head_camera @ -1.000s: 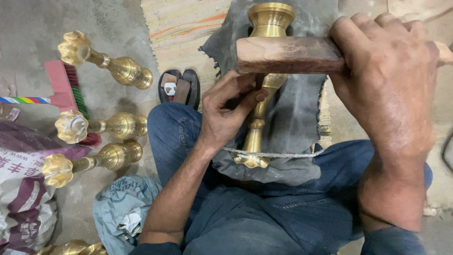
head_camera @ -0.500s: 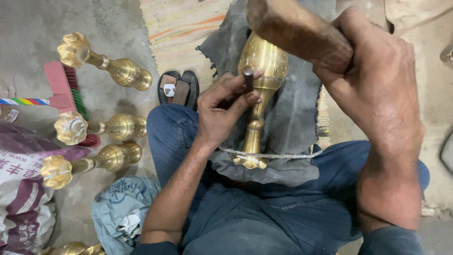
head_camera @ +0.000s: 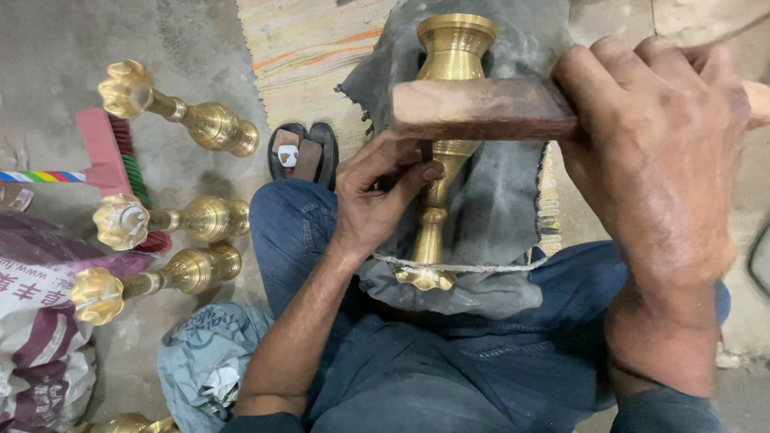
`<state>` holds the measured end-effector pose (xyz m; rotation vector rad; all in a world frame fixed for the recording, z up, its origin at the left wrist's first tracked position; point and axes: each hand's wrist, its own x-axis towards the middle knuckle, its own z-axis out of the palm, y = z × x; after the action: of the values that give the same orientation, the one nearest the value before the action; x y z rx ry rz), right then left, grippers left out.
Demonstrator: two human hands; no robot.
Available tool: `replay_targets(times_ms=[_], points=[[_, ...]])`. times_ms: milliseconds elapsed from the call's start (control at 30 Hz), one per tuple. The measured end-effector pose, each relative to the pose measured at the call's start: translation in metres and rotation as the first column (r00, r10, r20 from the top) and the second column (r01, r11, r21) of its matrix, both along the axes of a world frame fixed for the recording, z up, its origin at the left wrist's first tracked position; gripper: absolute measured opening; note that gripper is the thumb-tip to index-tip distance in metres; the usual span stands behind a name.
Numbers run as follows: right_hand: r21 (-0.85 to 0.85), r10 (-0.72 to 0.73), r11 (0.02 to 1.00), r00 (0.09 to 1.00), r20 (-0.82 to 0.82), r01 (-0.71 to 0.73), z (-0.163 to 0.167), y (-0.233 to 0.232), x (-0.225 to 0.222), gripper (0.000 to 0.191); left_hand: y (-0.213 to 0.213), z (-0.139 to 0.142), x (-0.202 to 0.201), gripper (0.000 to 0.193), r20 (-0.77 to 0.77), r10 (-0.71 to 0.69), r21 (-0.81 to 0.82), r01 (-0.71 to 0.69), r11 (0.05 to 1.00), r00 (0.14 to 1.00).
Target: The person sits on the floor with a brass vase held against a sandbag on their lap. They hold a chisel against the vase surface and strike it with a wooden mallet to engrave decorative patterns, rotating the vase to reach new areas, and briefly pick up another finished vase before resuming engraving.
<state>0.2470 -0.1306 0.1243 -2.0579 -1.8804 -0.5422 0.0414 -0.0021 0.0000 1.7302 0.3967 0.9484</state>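
Brass stand (head_camera: 439,184) lay on grey cloth (head_camera: 505,200) over lap, centre, long axis near-far, cup end far, flower-shaped base near. Left hand (head_camera: 377,196) fingers clenched on small dark tool against stem. Right hand (head_camera: 658,152) grasped wooden block (head_camera: 473,108) crosswise over cup. Three more brass stands (head_camera: 172,116) lay left on floor, fourth partly visible at near edge. Printed white-maroon sack (head_camera: 36,337) near left; red brush (head_camera: 112,156) left.

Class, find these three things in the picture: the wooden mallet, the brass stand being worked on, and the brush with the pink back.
wooden mallet (head_camera: 481,108), head view, on its block.
brass stand (head_camera: 454,44), head view, on its wide cup.
brush (head_camera: 100,148), head view, on its pink back.
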Motion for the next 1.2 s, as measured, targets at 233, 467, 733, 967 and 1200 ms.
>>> replay_targets(times_ms=[233,467,733,967,1200], points=[[-0.057,-0.036,0.998,0.999,-0.041,0.034,-0.003,0.0,-0.002,0.024,0.002,0.002,0.001,0.028,-0.013,0.019,0.047,-0.018,0.999,1.0],[-0.082,-0.077,0.994,0.996,-0.037,0.074,0.006,0.006,-0.008,0.026,0.001,-0.002,0.0,0.03,-0.053,0.014,0.033,-0.012,0.999,0.999],[0.071,0.065,0.996,0.952,-0.3,-0.046,-0.014,0.025,0.001,0.038,-0.011,0.009,-0.009,0.031,0.072,-0.023,-0.051,0.027,0.998,0.997],[-0.2,-0.114,0.974,0.536,-0.836,-0.103,-0.058,0.083,0.03,0.052,-0.083,0.007,-0.022,0.029,0.085,-0.05,0.126,0.04,0.991,0.995],[0.182,0.016,0.982,0.944,-0.33,0.047,-0.077,0.112,0.009,0.042,-0.084,-0.003,-0.015,0.027,0.116,0.084,-0.316,-0.043,0.948,0.99]])
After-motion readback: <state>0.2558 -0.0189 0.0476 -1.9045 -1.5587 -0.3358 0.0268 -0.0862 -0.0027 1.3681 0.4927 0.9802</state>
